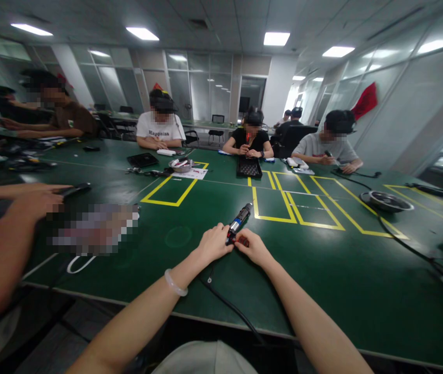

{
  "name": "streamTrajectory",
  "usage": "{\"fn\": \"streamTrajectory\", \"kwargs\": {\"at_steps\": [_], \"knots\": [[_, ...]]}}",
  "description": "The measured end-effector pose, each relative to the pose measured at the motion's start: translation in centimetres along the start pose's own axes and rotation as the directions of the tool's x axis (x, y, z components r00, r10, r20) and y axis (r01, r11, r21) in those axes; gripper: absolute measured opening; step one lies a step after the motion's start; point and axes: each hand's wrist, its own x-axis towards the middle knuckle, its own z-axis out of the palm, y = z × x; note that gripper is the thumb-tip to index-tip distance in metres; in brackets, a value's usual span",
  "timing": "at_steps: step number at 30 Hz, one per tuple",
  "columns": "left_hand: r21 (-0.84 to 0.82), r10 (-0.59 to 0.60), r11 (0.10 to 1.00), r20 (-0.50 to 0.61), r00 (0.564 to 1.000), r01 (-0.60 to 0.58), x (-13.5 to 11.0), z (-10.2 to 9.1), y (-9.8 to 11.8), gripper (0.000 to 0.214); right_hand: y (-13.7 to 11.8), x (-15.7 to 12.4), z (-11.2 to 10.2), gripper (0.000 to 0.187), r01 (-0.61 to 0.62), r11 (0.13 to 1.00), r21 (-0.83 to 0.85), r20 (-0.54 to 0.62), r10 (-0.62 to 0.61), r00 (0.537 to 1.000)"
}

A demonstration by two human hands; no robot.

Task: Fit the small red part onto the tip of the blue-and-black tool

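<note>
My left hand (214,243) is closed around the near end of a black and blue electric screwdriver (240,220) that lies tilted away over the green table (322,270). My right hand (253,248) is closed in a pinch on a small red part (242,241) at the tool's near end, touching the left hand. A pale bangle (175,283) circles my left wrist. A black cable (229,306) runs from the hands back toward me over the table edge.
Yellow tape rectangles (297,205) mark the table ahead. A black tray (249,167), a metal bowl (180,165) and a round dish (388,200) with cable lie further off. A co-worker's arm (7,234) reaches in at left. Several seated people work at the far side.
</note>
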Motion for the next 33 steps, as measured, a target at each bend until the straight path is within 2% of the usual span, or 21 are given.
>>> {"fn": "streamTrajectory", "kwargs": {"at_steps": [10, 14, 21, 25, 29, 33], "knots": [[0.002, 0.005, 1.0, -0.021, 1.0, -0.005, 0.0, 0.4, 0.0, 0.045, -0.1, 0.0, 0.3, 0.004, -0.012, 0.991, -0.13, -0.012, 0.01, 1.0], [0.006, -0.008, 1.0, -0.022, 1.0, 0.008, 0.3, 0.5, 0.2, 0.047, -0.3, 0.1, 0.4, 0.008, -0.018, 0.992, -0.123, -0.041, 0.013, 0.999], [0.0, -0.093, 0.996, -0.049, 0.994, 0.093, 1.0, 1.0, 1.0, 0.034, -0.5, 0.1, 0.5, 0.021, -0.027, 0.998, -0.055, -0.129, 0.02, 0.991], [-0.018, -0.1, 0.995, -0.057, 0.993, 0.099, 1.0, 0.9, 1.1, 0.036, 0.4, 0.1, 0.4, 0.019, -0.068, 0.998, -0.005, -0.162, 0.066, 0.985], [0.001, -0.097, 0.995, -0.046, 0.994, 0.097, 0.9, 0.6, 0.2, 0.039, 1.4, 0.1, 0.2, 0.018, -0.102, 0.994, 0.025, -0.173, 0.105, 0.979], [0.021, -0.143, 0.989, -0.027, 0.989, 0.144, 0.6, 0.2, -1.9, 0.042, 1.6, 0.0, 0.1, 0.017, -0.13, 0.991, 0.03, -0.151, 0.133, 0.98]]}}
